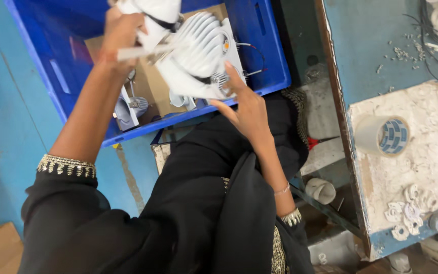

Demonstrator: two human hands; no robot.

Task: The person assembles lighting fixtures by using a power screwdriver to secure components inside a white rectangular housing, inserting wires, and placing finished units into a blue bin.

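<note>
Both hands are up over the blue crate (259,61). The left hand (120,33) is closed around a white fitting (150,15) with a black band at the top of the view. The right hand (247,109) is spread open, fingers flat against the lower side of a white finned lamp housing (198,53), steadying it just above the crate's near wall. More white lamp parts (130,109) lie inside on cardboard. On the bench at the right, a roll of tape (384,134) stands near its left edge.

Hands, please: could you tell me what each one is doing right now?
Left hand: closed, gripping the white finned lamp.
Right hand: open, supporting the lamp's lower edge.
</note>
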